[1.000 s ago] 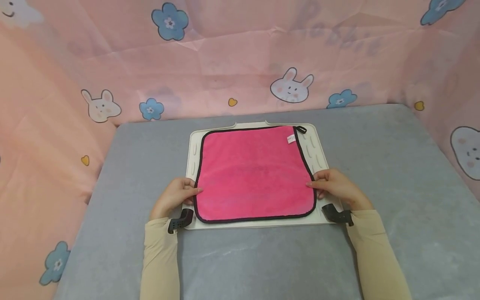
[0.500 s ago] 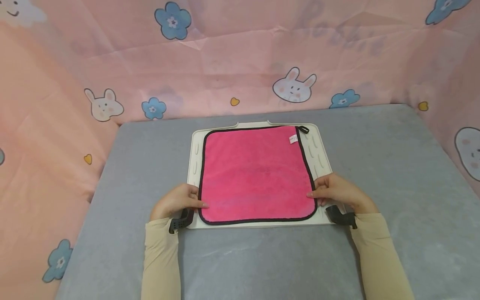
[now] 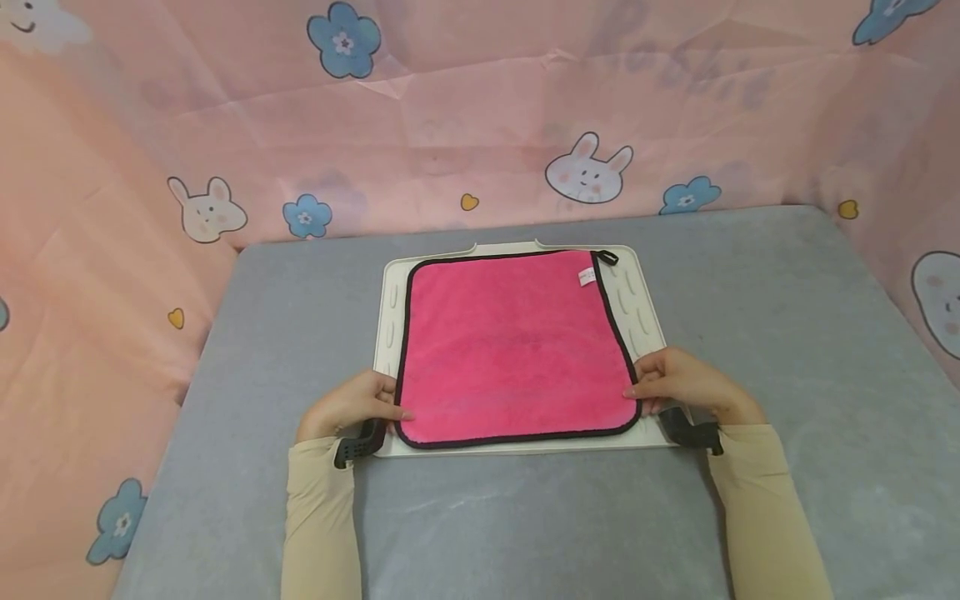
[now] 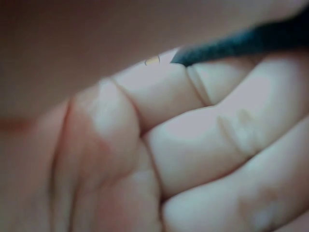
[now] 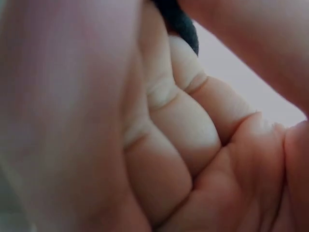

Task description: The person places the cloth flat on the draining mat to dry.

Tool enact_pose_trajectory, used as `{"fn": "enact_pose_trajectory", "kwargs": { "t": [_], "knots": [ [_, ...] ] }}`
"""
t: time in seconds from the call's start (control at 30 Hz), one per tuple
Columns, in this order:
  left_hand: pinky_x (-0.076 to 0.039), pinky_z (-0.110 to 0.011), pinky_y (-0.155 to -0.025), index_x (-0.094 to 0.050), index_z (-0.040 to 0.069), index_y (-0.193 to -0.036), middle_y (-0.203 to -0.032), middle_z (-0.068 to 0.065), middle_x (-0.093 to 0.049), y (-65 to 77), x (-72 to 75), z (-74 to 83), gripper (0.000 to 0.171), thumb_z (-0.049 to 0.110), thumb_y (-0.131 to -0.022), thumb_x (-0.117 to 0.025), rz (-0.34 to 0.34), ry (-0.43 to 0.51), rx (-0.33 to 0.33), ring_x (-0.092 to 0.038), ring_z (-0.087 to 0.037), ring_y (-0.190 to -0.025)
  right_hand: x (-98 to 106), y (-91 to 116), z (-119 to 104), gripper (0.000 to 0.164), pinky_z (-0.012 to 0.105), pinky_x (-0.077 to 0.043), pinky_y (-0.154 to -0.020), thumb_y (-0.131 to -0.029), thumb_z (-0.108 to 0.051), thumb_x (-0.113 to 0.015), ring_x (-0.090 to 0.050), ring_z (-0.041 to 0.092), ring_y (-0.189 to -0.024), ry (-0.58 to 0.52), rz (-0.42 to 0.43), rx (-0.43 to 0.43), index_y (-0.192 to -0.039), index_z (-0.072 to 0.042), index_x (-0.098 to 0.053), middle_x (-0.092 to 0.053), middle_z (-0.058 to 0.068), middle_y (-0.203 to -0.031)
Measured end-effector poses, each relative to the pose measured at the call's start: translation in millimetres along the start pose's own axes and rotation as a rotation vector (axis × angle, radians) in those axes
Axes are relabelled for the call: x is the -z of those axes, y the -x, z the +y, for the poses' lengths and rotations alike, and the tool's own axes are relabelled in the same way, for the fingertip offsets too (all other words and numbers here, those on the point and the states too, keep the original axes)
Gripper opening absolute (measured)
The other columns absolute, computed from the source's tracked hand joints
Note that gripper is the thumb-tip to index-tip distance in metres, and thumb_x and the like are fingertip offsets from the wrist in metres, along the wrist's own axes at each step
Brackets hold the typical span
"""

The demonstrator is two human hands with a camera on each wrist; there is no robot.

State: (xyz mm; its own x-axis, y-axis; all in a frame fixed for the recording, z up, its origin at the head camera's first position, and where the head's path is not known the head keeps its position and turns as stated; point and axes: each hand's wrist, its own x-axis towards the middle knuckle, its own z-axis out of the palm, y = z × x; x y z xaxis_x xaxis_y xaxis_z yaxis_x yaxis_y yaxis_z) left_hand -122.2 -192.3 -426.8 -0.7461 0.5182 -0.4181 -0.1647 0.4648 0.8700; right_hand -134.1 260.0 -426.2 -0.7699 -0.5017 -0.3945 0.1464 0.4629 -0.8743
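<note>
A bright pink towel (image 3: 517, 342) with a black border is spread over a cream board (image 3: 390, 321) with slots along its sides. My left hand (image 3: 360, 400) pinches the towel's left edge near the front corner, thumb on top and fingers beneath. On the opposite edge my right hand (image 3: 678, 383) pinches the border in the same way. In the left wrist view the black border (image 4: 231, 46) crosses over the fingers (image 4: 188, 140). The right wrist view shows a piece of black border (image 5: 181, 26) at the curled fingers (image 5: 183, 125).
The board lies on a grey table (image 3: 480, 525). A white tag (image 3: 587, 277) and a black loop (image 3: 607, 258) mark the towel's far right corner. Behind stands a pink curtain (image 3: 450, 100) with rabbits and flowers. Black wrist mounts (image 3: 362, 442) sit at both wrists.
Both hands have slid along the side edges toward the towel's front corners. The right hand has then shifted slightly right, drawing the towel's front right corner outward.
</note>
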Motion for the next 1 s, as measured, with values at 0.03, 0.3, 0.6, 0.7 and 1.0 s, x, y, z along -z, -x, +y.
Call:
{"fn": "enact_pose_trajectory", "kwargs": {
  "t": [0.03,0.3,0.6,0.7,1.0],
  "knots": [
    [-0.049,-0.023,-0.057,-0.055,-0.003,-0.079,-0.061,-0.005,-0.061,0.2,0.2,0.1,0.015,0.0,-0.083,-0.069,-0.002,0.006,0.003,-0.062,-0.014,-0.056,0.4,0.4,-0.2,0.02,0.027,-0.054,-0.055,-0.086,-0.004,-0.066,-0.062,0.013,-0.055,-0.005,-0.004,0.001,-0.073,0.005,-0.055,-0.058,0.004,-0.058],
    [-0.047,-0.022,-0.055,-0.055,-0.001,-0.077,-0.058,-0.004,-0.059,0.9,0.9,0.1,0.015,0.0,-0.082,-0.069,-0.003,0.005,0.001,-0.063,-0.015,-0.055,-0.5,0.8,-0.5,0.021,0.028,-0.054,-0.056,-0.087,-0.002,-0.066,-0.063,0.014,-0.057,0.001,-0.042,0.037,-0.073,0.009,-0.055,-0.06,0.005,-0.059],
    [-0.045,-0.02,-0.054,-0.053,0.001,-0.071,-0.057,-0.004,-0.059,0.0,0.5,-1.1,0.019,0.0,-0.082,-0.069,0.0,0.021,0.004,-0.062,-0.013,-0.054,-2.3,0.7,-2.5,0.024,0.029,-0.055,-0.058,-0.086,-0.003,-0.067,-0.064,0.016,-0.058,0.009,-0.062,0.012,-0.07,0.006,-0.052,-0.061,0.01,-0.06],
    [-0.046,-0.021,-0.054,-0.052,0.001,-0.071,-0.058,-0.004,-0.06,0.2,0.2,-1.2,0.019,-0.002,-0.082,-0.068,-0.01,0.038,-0.001,-0.062,-0.012,-0.053,-2.3,0.1,-2.1,0.022,0.029,-0.055,-0.058,-0.086,-0.003,-0.067,-0.064,0.016,-0.058,0.017,-0.062,0.003,-0.07,0.005,-0.052,-0.061,0.011,-0.06],
    [-0.043,-0.019,-0.051,-0.053,0.001,-0.069,-0.055,-0.004,-0.057,-0.4,-1.5,-0.7,0.02,-0.001,-0.08,-0.07,0.016,0.035,-0.003,-0.062,-0.013,-0.052,-2.0,0.0,0.9,0.024,0.028,-0.054,-0.057,-0.086,-0.001,-0.065,-0.064,0.015,-0.059,0.001,-0.084,0.045,-0.072,0.011,-0.049,-0.063,0.01,-0.061]
  ]
}}
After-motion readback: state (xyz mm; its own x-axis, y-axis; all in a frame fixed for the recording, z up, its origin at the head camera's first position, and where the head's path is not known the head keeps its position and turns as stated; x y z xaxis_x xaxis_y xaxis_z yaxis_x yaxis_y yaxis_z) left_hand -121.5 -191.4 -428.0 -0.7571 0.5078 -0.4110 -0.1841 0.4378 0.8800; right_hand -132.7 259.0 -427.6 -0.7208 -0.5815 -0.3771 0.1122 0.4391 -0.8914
